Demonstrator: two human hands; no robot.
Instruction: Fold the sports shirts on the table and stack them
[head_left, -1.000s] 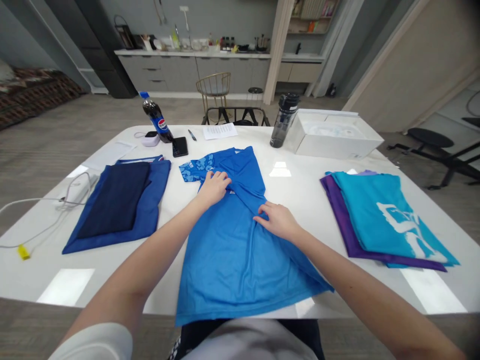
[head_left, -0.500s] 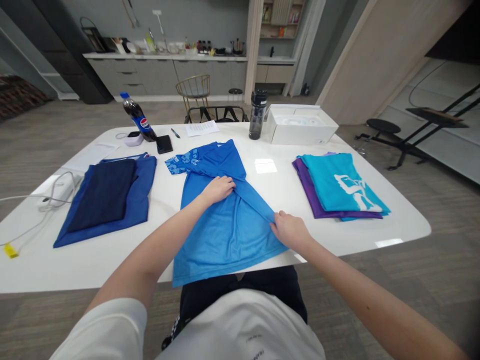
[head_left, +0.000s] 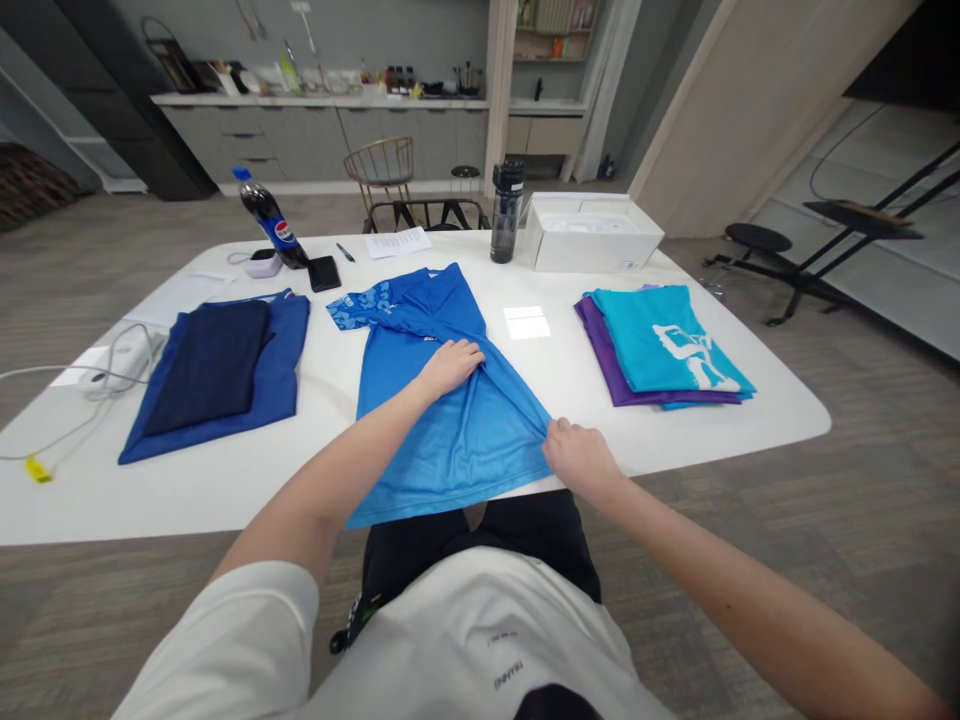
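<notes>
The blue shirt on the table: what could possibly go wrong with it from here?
Creases show in the blue shirt near the left hand, so wrinkles might stay. Its hem reaches the near edge of the table and could slip over. The right hand grips its side, so a strong pull may skew it.

Mid-frame, the shirt was blue, paler near its hem, with a mottled sleeve; at left, the top cloth was navy; at right, the upper garment was turquoise printed white, the lower garment purple.
</notes>
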